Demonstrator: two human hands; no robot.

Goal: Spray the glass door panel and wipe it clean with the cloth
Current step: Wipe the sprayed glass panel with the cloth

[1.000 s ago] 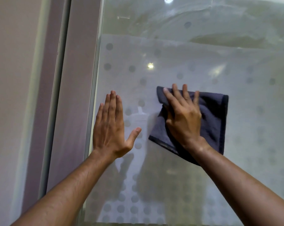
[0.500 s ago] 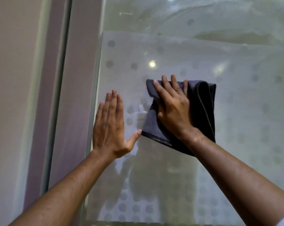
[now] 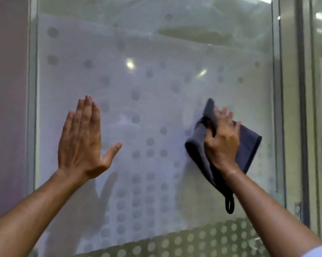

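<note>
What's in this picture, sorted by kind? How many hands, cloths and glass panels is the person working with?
Hands: 2, the left hand flat on the glass, the right hand pressing the cloth
Cloths: 1, a dark grey cloth
Glass door panels being wiped: 1, the dotted glass panel
Total: 4

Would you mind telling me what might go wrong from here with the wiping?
The left hand lies bare and flat on the glass door panel, so it may leave prints. The cloth is bunched under the right hand, so it may wipe unevenly, and its hanging loop could drag.
</note>
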